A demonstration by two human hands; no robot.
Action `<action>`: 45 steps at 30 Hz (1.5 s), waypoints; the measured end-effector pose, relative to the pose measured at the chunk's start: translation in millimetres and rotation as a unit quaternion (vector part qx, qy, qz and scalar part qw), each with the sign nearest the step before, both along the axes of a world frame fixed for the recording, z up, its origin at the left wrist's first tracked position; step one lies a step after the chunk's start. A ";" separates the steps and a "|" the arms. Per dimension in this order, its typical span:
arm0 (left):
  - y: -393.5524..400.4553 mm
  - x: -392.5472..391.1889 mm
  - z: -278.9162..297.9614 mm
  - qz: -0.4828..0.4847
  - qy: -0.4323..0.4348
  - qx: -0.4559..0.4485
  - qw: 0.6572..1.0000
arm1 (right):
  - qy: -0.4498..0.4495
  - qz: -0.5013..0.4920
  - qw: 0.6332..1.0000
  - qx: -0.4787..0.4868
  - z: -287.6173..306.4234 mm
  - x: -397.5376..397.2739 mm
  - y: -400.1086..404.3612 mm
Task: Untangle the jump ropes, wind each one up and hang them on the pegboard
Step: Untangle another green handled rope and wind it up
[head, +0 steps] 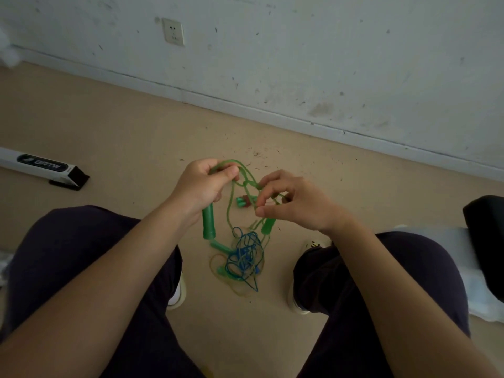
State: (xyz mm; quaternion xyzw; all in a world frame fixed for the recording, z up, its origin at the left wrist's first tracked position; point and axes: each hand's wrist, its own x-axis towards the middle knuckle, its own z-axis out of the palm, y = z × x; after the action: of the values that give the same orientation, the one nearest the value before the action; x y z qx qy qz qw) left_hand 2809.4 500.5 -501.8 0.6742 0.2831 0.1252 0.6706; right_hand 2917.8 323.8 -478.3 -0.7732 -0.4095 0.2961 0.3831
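Observation:
A green jump rope [246, 178] is looped and knotted between my two hands above the floor. My left hand [203, 184] grips a loop of it, and a green handle [208, 223] hangs just below that hand. My right hand [291, 201] pinches the green cord at the knot, and a second green handle [268, 226] dangles beneath it. On the floor between my feet lies a tangle of blue and yellowish ropes [245, 257] with more green handles in it. No pegboard is in view.
A white bar with a black end [41, 166] lies on the floor at the left. The white wall with a socket [173, 31] stands ahead. A black object [485, 241] and white sheeting [469, 276] are at the right. My knees flank the ropes.

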 end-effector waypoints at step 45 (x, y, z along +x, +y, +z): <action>-10.3 -2.8 8.5 -0.133 0.097 -0.027 0.986 | 0.059 -0.085 0.994 0.039 -19.2 -10.4 8.2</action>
State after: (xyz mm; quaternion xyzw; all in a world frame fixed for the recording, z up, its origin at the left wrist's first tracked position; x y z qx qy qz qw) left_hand 2806.6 490.2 -493.3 0.6966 0.2583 -0.0385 0.6682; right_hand 2907.4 331.9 -497.5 -0.7707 -0.3306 0.2915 0.4601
